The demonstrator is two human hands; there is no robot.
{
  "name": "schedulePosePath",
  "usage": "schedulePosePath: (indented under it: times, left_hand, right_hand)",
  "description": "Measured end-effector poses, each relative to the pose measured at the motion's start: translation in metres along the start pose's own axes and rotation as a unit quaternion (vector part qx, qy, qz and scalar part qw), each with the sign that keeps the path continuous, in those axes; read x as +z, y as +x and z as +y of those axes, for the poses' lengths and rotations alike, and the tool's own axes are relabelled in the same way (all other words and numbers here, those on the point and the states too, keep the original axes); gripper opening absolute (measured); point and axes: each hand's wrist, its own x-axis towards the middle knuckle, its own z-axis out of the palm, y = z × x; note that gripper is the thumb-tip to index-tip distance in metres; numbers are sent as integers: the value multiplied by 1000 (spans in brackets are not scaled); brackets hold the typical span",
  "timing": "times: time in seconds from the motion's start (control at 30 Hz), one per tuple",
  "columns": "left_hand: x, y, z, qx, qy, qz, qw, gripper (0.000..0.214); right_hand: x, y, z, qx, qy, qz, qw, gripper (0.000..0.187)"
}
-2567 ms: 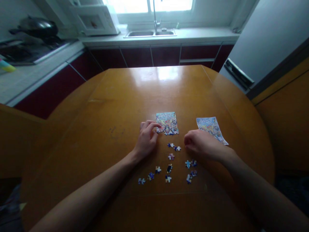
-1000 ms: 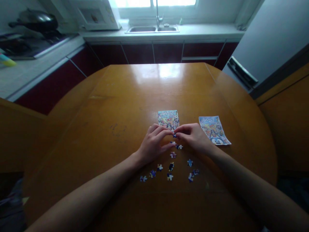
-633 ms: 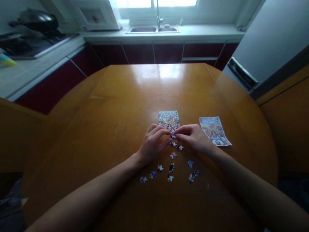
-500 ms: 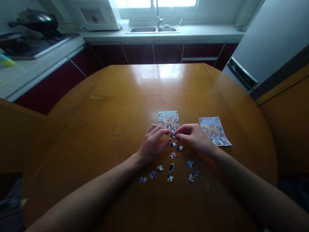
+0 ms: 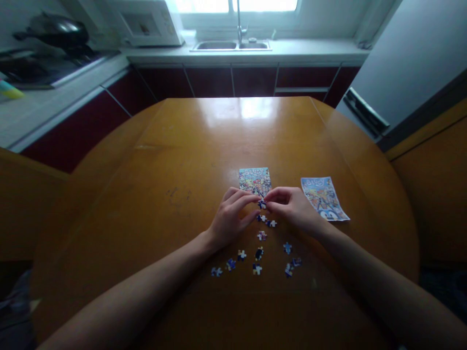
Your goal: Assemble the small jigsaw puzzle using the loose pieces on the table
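A small, partly built colourful jigsaw (image 5: 254, 178) lies on the round wooden table (image 5: 175, 160). My left hand (image 5: 230, 218) and my right hand (image 5: 294, 208) meet at its near edge, fingertips pinched together on one small jigsaw piece (image 5: 261, 204). Several loose pieces (image 5: 257, 253) are scattered on the table just below my hands. A printed reference picture (image 5: 323, 197) lies to the right of my right hand.
Behind the table runs a kitchen counter with a sink (image 5: 231, 45), a microwave (image 5: 146, 22) and a hob with a dark pan (image 5: 54, 34). A grey fridge (image 5: 394, 63) stands at the right. Dark red cabinets (image 5: 233, 80) line the back.
Since 2.6 s ago my right hand has moved left from beside the printed picture to meet my left hand at the jigsaw's near edge. Over the last second both hands have hardly moved.
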Motion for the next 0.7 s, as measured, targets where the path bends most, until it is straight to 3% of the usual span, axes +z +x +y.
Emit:
schedulePosePath:
  times: [0.2, 0.7]
  left_hand:
    - [-1, 1, 1, -7, -9, 4, 1000, 26]
    - [1, 1, 0, 4, 1, 17, 1000, 20]
  right_hand:
    - [0, -1, 3, 26, 38, -18, 999, 32]
    - [1, -1, 0, 13, 18, -21, 1000, 18]
